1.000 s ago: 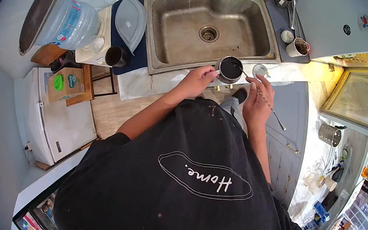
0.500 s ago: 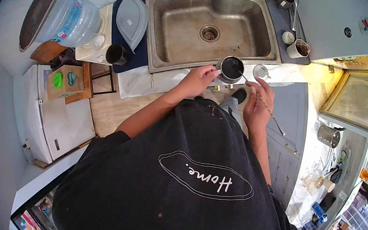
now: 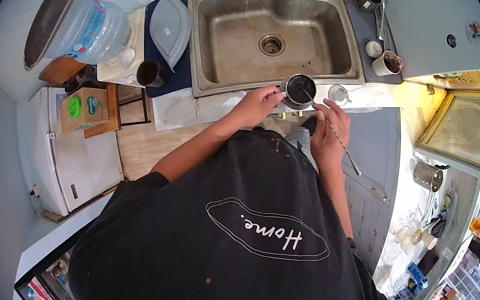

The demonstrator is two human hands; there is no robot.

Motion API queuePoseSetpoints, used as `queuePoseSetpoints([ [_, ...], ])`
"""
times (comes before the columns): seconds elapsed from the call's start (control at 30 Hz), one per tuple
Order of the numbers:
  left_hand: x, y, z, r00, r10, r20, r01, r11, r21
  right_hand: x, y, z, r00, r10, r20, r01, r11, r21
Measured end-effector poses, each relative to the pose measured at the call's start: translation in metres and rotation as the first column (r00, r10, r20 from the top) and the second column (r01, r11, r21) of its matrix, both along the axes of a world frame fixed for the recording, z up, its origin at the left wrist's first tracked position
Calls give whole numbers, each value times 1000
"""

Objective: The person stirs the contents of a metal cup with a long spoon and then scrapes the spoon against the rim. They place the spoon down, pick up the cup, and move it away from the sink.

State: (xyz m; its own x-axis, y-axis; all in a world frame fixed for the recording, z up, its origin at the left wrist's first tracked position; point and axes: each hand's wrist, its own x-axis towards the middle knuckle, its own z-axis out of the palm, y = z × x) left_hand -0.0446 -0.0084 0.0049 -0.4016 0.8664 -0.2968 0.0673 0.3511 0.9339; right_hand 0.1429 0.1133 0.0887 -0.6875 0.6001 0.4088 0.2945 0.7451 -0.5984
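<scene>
At the sink's front edge, a metal cup (image 3: 299, 91) with dark contents is gripped at its left side by my left hand (image 3: 260, 105). My right hand (image 3: 331, 135) pinches a long, twisted-handle bar spoon (image 3: 344, 144). The spoon's lower end dips into the cup, so its tip is hidden; the handle slants down to the right past my fingers. Just right of the cup, a small clear glass (image 3: 338, 94) sits on the white counter.
Behind the cup lies a steel sink (image 3: 276, 23). A dark cup (image 3: 150, 73) and a grey lid (image 3: 169, 31) rest at left on a dark mat. To the right are a paper cup (image 3: 387, 64) of dark grounds and an open yellow-framed cabinet door (image 3: 470, 130).
My right hand has shifted slightly left toward the cup, swinging the spoon's handle left with it. The cup and my left hand stay nearly in place.
</scene>
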Motion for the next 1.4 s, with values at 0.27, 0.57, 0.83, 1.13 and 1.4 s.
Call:
queuePoseSetpoints([
  [0.27,-1,0,4,999,-17,-41,16,1000,-17,6,-1,-2,999,-25,-19,25,999,-23],
  [0.57,0,-1,-8,997,16,-75,-12,998,57,10,1,-7,998,-58,-7,58,998,30],
  [0.83,-1,-1,1,999,-23,-47,22,1000,-10,0,0,-1,997,-77,7,77,997,0],
  [1.13,0,-1,6,999,-13,-40,13,1000,11,4,-3,2,999,-48,-12,48,999,-2],
  [1.4,0,-2,5,1000,13,-26,-12,1000,29,9,-5,9,994,-52,-98,54,999,9],
])
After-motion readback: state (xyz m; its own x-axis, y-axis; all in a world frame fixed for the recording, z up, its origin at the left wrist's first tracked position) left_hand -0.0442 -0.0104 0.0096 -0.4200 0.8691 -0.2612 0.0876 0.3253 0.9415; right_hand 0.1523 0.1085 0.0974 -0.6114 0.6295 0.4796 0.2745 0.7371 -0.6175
